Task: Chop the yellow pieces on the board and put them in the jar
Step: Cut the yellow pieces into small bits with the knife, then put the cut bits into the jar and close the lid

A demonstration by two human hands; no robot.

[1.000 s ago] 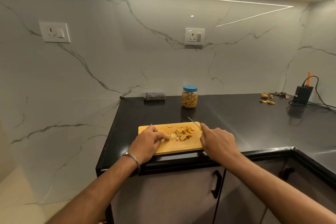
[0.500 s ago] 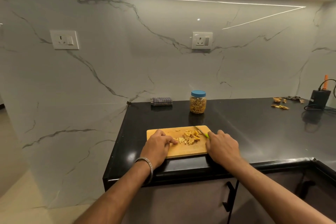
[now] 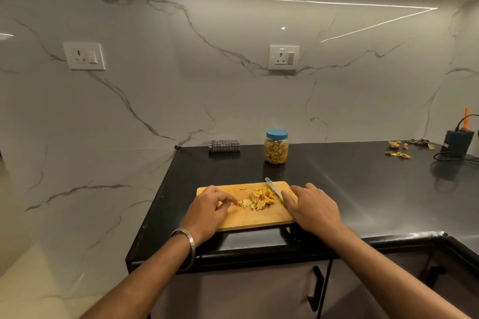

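A wooden cutting board (image 3: pixel 259 220) lies at the front edge of the black counter. A pile of yellow pieces (image 3: pixel 260 198) sits on its middle. My left hand (image 3: pixel 210 211) rests on the board's left part, its fingertips pinching a yellow piece at the pile's left edge. My right hand (image 3: pixel 312 208) grips a small knife (image 3: pixel 273 188) with a green handle; the blade points up-left beside the pile's right side. A clear jar (image 3: pixel 276 147) with a blue lid on, holding yellow pieces, stands behind the board.
A folded checked cloth (image 3: pixel 224 145) lies by the back wall. Peel scraps (image 3: pixel 398 154) are scattered at the far right, near a black box with cables (image 3: pixel 457 144). The counter's left edge drops off just left of the board. A cabinet handle (image 3: pixel 315 289) is below.
The view shifted, so the counter now sits lower and further right in frame. Both hands stay at the board; the knife blade stays beside the pile's right side.
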